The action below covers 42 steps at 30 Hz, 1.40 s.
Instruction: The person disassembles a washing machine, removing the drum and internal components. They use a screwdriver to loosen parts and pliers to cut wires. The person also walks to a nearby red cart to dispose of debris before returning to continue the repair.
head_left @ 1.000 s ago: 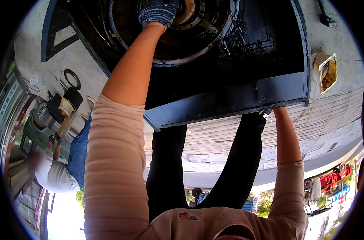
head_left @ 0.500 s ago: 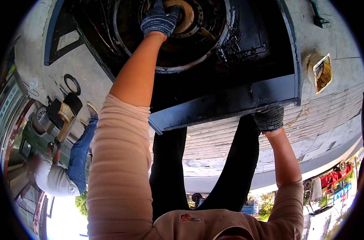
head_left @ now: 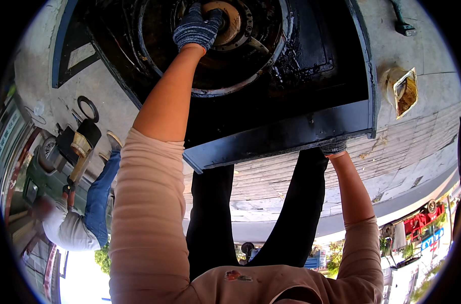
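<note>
Laying the left hand [head_left: 196,28], with fingers partly spread, over the brown hub [head_left: 233,25] inside the black case [head_left: 271,133], not showing whether gripping. Tucking the right hand [head_left: 333,147] under its near edge, hiding any grip. Looking unfinished, with case open, hub in place. Beyond, showing brown residue [head_left: 407,101] inside an open tin [head_left: 390,83].

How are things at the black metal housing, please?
Left gloved hand over brown ring, contact unclear. Right gloved hand at near edge of black metal housing, partly hidden. Open tin at right, clear of both.
</note>
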### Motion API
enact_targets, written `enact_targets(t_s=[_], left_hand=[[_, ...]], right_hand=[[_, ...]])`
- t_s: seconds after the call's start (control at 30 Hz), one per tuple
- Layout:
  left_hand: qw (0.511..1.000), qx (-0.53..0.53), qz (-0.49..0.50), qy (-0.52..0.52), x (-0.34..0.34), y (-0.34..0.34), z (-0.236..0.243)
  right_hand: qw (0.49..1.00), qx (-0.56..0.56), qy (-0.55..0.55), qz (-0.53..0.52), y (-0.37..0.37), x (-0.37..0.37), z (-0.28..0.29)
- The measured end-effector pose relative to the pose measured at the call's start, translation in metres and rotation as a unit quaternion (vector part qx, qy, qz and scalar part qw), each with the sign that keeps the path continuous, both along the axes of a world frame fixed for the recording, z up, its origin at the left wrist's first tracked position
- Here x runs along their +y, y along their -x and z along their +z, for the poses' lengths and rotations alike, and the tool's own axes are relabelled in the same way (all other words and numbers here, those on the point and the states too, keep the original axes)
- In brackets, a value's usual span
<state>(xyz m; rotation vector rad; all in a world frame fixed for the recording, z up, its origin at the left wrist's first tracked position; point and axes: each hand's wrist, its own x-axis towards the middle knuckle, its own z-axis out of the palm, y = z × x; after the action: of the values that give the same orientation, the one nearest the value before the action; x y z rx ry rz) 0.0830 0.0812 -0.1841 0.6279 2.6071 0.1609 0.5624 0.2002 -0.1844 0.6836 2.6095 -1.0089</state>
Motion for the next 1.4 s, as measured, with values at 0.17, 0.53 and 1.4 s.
enact_targets(t_s=[0.17, 0.53, 1.4], left_hand=[[1.0, -0.001, 0.007, -0.023, 0.0, -0.001, 0.011], [1.0, 0.02, -0.003, 0.009, -0.005, 0.001, 0.012], [0.997, -0.019, 0.067, -0.026, -0.004, -0.011, 0.013]], right_hand=[[1.0, -0.006, 0.019, 0.007, -0.001, 0.008, -0.031], [0.943, -0.059, 0.209, -0.251, 0.053, -0.02, 0.092], [0.99, 0.008, -0.138, -0.015, 0.066, 0.009, -0.015]])
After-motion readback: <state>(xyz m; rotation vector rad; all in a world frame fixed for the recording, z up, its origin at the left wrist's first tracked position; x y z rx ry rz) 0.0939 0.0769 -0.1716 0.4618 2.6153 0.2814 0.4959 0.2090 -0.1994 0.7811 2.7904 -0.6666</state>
